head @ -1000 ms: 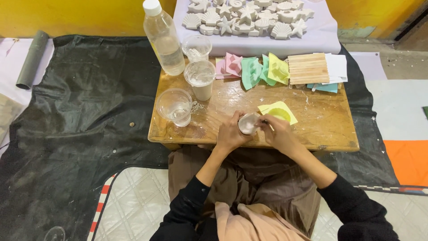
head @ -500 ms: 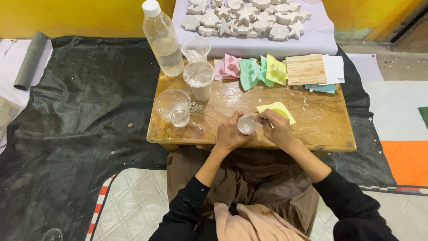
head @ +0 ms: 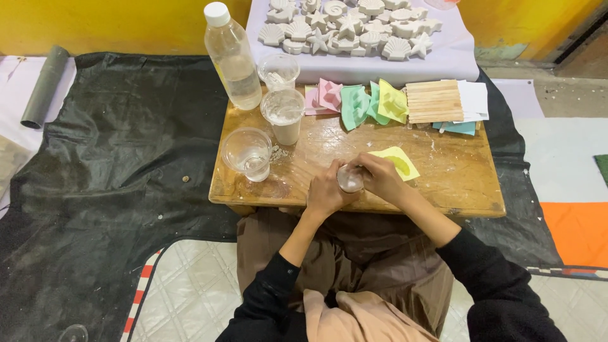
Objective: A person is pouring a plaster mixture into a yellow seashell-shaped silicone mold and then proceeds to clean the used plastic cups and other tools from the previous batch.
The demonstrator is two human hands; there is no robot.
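Left hand (head: 326, 192) was wrapped around a small clear cup (head: 349, 179) at the near edge of the wooden bench (head: 456, 177), fingers closed on its side. Right hand (head: 380, 177) sat at the cup's other side with fingertips at the rim; could not tell whether it gripped the cup or held something small in it. The cup held a pale mix and stood just above the bench top, between the two hands.

Yellow mould (head: 396, 163) lay flat just right of the right hand, partly under it. An empty-looking wide cup (head: 247, 153) with a little water stood to the left, spilled white powder beside it. Behind that, a cup of white powder (head: 284, 115), another clear cup (head: 278, 69) and a capped water bottle (head: 232, 56). Along the far edge: pink mould (head: 324, 96), green moulds (head: 358, 104), another yellow mould (head: 392, 101), a row of wooden sticks (head: 435, 100), white paper (head: 475, 100).

Beyond the bench, white plaster shells and stars (head: 348, 25) lay on a pale cloth (head: 443, 60). Black sheet (head: 107, 164) covered the floor to the left, with a grey roll (head: 44, 87) at its edge.
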